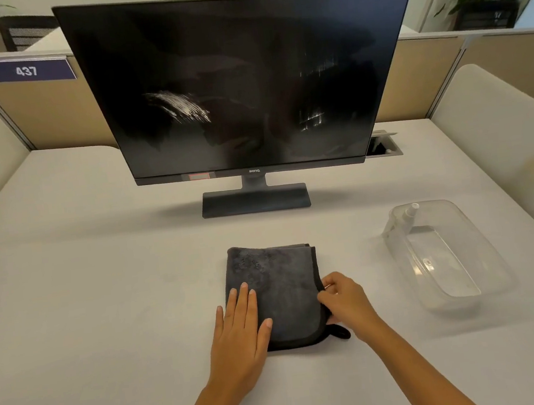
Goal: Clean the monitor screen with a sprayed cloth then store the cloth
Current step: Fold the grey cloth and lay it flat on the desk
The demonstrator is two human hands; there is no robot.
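Note:
A dark grey cloth (281,284) lies folded on the white desk (102,287), in front of the black monitor (238,82). The screen is off and shows wet streaks left of centre and at the right. My left hand (242,330) lies flat with straight fingers on the cloth's left part. My right hand (345,300) pinches the cloth's black-trimmed right edge. A clear plastic bin (485,264) stands at the right, and a small spray bottle (404,220) leans inside its far end.
The monitor stands on a flat dark base (255,200) at mid desk. A cable hatch (384,147) is open behind the monitor's right corner. Beige partitions and padded dividers enclose the desk on three sides. A sign reading 437 (26,70) hangs at the back left.

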